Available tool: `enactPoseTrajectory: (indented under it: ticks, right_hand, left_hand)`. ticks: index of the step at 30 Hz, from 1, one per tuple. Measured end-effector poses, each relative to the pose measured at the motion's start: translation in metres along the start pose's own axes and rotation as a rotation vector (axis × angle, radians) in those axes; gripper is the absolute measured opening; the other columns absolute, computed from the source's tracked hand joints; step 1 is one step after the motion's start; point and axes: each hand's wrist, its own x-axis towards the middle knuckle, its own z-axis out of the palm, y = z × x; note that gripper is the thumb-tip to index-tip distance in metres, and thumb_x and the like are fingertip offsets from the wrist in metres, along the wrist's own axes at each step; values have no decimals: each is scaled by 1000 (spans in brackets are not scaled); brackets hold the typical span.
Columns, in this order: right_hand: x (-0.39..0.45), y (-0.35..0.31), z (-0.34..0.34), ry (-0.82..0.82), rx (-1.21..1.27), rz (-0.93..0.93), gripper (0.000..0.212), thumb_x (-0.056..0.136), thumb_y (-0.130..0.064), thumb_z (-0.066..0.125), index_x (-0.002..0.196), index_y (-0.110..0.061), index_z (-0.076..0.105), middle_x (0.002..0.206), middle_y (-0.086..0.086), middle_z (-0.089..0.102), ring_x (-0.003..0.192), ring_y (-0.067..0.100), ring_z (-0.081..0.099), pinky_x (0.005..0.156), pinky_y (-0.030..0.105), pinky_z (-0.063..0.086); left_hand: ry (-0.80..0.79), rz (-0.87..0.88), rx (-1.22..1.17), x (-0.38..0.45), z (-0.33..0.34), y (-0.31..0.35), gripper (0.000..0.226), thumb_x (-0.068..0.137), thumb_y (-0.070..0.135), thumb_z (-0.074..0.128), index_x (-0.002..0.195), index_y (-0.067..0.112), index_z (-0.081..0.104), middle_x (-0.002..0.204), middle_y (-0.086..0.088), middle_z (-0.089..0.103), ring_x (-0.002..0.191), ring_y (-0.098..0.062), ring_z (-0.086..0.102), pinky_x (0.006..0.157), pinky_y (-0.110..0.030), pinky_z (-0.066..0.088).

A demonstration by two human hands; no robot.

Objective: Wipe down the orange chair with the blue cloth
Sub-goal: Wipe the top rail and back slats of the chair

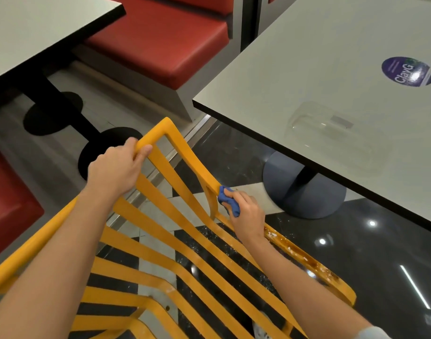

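Note:
The orange slatted chair [175, 231] fills the lower middle of the view, tilted, its slats running toward the far corner. My left hand [116, 167] grips the chair's left frame bar near that corner, fingers curled over the top. My right hand [246, 214] holds the bunched blue cloth [228, 200] and presses it against the right frame bar where a strut joins it. White and brown smears show on the right bar [297, 253] behind my right wrist.
A grey table [319, 69] with a round dark sticker [407, 70] stands at the right on a blue-grey base [307, 194]. Another grey table [38, 28] is at the upper left on black bases. A red bench seat [160, 45] lies beyond, another at the left edge.

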Motion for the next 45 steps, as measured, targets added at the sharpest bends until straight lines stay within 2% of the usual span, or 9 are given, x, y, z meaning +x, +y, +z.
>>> enactPoseTrajectory:
  ticks: [2, 4, 9, 16, 25, 29, 36, 42, 45]
  right_hand:
    - [-2, 4, -3, -10, -47, -30, 39, 82, -24, 80, 119, -19, 68, 110, 0, 72, 96, 17, 67, 77, 25, 54]
    - [4, 5, -6, -39, -73, -40, 39, 83, -26, 80, 120, -18, 67, 109, 1, 72, 96, 19, 67, 77, 28, 55]
    - [26, -21, 5, -10, 9, -71, 42, 84, -24, 79, 124, -19, 66, 113, 1, 70, 97, 18, 64, 77, 31, 57]
    - [-11, 10, -16, -60, -42, -50, 44, 82, -24, 80, 123, -18, 67, 114, 0, 71, 99, 18, 65, 79, 32, 59]
    - [3, 1, -9, -68, -7, -79, 42, 84, -22, 78, 125, -17, 66, 114, 1, 71, 98, 19, 65, 79, 33, 59]
    - [14, 2, -14, -100, -81, -106, 35, 87, -27, 75, 120, -16, 68, 108, 1, 72, 92, 20, 66, 74, 36, 59]
    - [-5, 21, -31, -117, -88, -96, 38, 84, -27, 78, 120, -18, 69, 107, 0, 72, 92, 18, 65, 77, 34, 57]
    - [12, 9, -20, -121, 35, 11, 37, 88, -31, 74, 123, -21, 66, 113, -2, 71, 101, 15, 65, 87, 33, 56]
    - [-3, 21, -30, -171, 53, -28, 36, 87, -31, 75, 121, -23, 68, 111, -5, 71, 98, 12, 64, 84, 30, 56]
  left_hand:
    - [51, 108, 42, 1, 10, 25, 59, 100, 52, 31, 151, 21, 23, 140, -12, 49, 121, -35, 52, 93, -55, 48]
    - [111, 260, 224, -3, 25, 47, 64, 102, 43, 37, 156, 26, 8, 162, -6, 17, 146, -35, 21, 107, -63, 32]
    - [148, 283, 615, -4, 61, 51, 62, 97, 51, 44, 153, 43, 17, 165, -5, -6, 144, -53, -5, 102, -77, 20]
    - [215, 287, 609, -3, 69, 45, 86, 90, 36, 63, 153, 44, 6, 164, -4, -10, 144, -52, -8, 104, -76, 15]
    - [244, 283, 557, -7, 72, 62, 61, 97, 37, 52, 152, 39, 25, 164, -9, -7, 142, -56, -13, 105, -80, 6]
    - [155, 423, 622, -23, 99, 80, 76, 96, 22, 40, 155, 32, -7, 163, -11, -15, 147, -41, -17, 108, -71, -11]
    - [-43, 565, 582, -35, 142, 94, 72, 98, 18, 44, 156, 26, 2, 165, -5, 3, 149, -32, -14, 114, -62, -14]
    - [55, 587, 415, -32, 150, 96, 53, 86, 9, 63, 136, 22, 53, 142, -5, 52, 148, -32, 22, 118, -56, 1]
    - [120, 584, 367, -32, 158, 92, 48, 80, 3, 68, 125, 20, 62, 130, -5, 60, 141, -32, 37, 119, -55, 9]
